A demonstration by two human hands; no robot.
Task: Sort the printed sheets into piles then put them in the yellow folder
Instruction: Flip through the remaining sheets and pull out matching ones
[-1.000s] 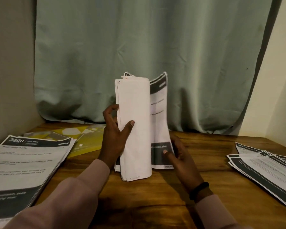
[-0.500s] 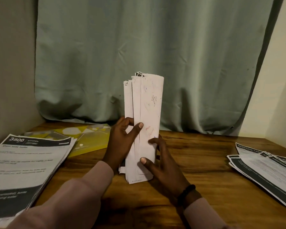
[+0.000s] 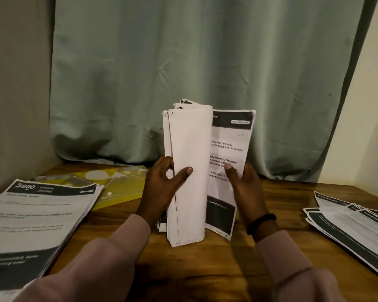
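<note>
A thick stack of printed sheets (image 3: 188,171) is held upright on the wooden table (image 3: 205,269), its lower edge resting on the wood. The left hand (image 3: 162,188) is curled around the stack's left side, the thumb laid across the blank back pages. One printed sheet (image 3: 229,149) is pulled open to the right and is pinched by the right hand (image 3: 244,188), the thumb pressed on the text. Left of the left fingers, a yellow folder (image 3: 118,188) is seen flat, and a pile headed "KITCHEN" (image 3: 37,214) partly covers it. Well right of the right fingers lies another fanned pile (image 3: 354,227).
</note>
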